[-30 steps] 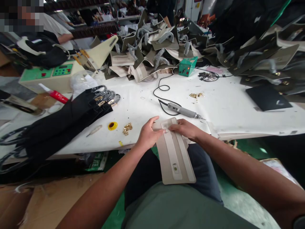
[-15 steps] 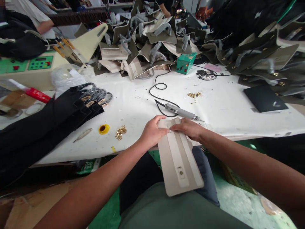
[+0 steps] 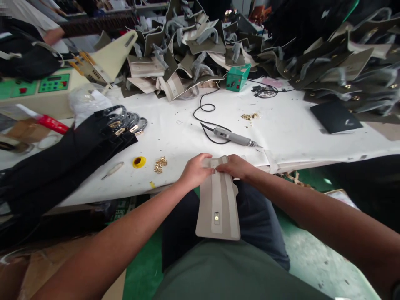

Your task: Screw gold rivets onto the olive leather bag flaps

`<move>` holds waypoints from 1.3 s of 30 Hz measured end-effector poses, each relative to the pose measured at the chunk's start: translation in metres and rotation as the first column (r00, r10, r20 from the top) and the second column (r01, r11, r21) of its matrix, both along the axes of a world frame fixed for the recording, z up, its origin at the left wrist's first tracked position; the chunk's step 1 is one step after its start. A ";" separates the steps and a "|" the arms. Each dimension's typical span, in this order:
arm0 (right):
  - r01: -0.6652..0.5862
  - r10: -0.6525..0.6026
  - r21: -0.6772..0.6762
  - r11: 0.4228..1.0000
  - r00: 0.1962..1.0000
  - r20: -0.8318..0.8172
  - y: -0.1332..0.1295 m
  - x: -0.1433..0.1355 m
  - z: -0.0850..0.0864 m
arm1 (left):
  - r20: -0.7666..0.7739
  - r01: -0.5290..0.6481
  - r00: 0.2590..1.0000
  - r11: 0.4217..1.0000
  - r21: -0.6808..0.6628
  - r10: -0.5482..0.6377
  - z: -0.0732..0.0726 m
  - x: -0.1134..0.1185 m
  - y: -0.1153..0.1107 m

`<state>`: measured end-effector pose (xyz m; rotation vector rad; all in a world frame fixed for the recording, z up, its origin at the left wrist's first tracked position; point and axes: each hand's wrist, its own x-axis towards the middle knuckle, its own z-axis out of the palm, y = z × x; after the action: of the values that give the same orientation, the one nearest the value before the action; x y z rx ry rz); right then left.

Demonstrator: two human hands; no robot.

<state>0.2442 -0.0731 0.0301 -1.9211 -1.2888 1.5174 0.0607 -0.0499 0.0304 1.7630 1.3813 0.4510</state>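
Note:
A beige panel (image 3: 205, 208) with two paler strips and a small metal fitting near its lower end hangs from the table's front edge over the lap. My left hand (image 3: 196, 170) grips its upper left side, thumb on the front. On the upper right, my right hand (image 3: 234, 166) pinches the same panel, its fingers close to my left thumb. Just beyond the hands lies a grey electric screwdriver (image 3: 236, 137) with a black cord. Gold-coloured pieces (image 3: 160, 164) and a yellow ring-shaped roll (image 3: 139, 162) are to the left of my hands.
Black straps (image 3: 71, 154) cover the table's left side, near a machine with green panels (image 3: 53, 83). Behind are a green box (image 3: 238, 78) and heaped bag parts (image 3: 175, 58). A black booklet (image 3: 336, 117) lies right. Another person's arm (image 3: 53, 35) shows top left.
Both hands and the panel have shifted slightly left in view, and the panel now hangs more upright. Its lower end has swung left. The camera view has shifted a little.

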 end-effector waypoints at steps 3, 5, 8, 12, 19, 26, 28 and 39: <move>0.003 -0.005 0.010 1.000 0.990 0.140 0.002 -0.006 -0.001 | -0.019 0.014 1.000 0.999 0.048 -0.013 -0.007 0.000 0.001; 0.014 -0.016 0.014 1.000 0.984 0.178 0.001 -0.010 0.000 | -0.025 0.026 0.999 0.996 0.082 -0.024 -0.011 0.000 0.000; 0.036 -0.041 0.023 0.999 0.977 0.209 -0.002 -0.012 0.002 | -0.034 0.049 0.998 0.989 0.141 -0.044 -0.015 0.001 -0.002; 0.056 -0.061 0.032 0.998 0.974 0.219 -0.003 -0.010 0.002 | -0.057 0.092 0.995 0.969 0.229 -0.081 -0.018 0.001 -0.002; 0.067 -0.068 0.013 0.998 0.983 0.170 0.001 -0.009 0.002 | -0.093 0.158 0.987 0.898 0.410 -0.131 -0.024 -0.008 -0.010; 0.035 -0.035 0.005 0.999 0.994 0.106 0.005 -0.008 -0.005 | -0.086 0.157 0.987 0.870 0.467 -0.132 -0.033 -0.007 -0.013; 0.011 -0.013 0.015 1.000 0.995 0.100 0.005 -0.004 -0.004 | -0.088 0.156 0.988 0.866 0.475 -0.130 -0.034 -0.009 -0.011; 0.175 -0.317 0.405 0.898 0.894 0.317 0.045 0.142 0.009 | -0.125 0.150 0.987 0.880 0.450 -0.104 -0.043 -0.012 -0.002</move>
<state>0.3861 -0.0279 0.0391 -2.0812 -1.2965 0.7350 0.0484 -0.0522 -0.0122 2.2728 1.2834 0.6690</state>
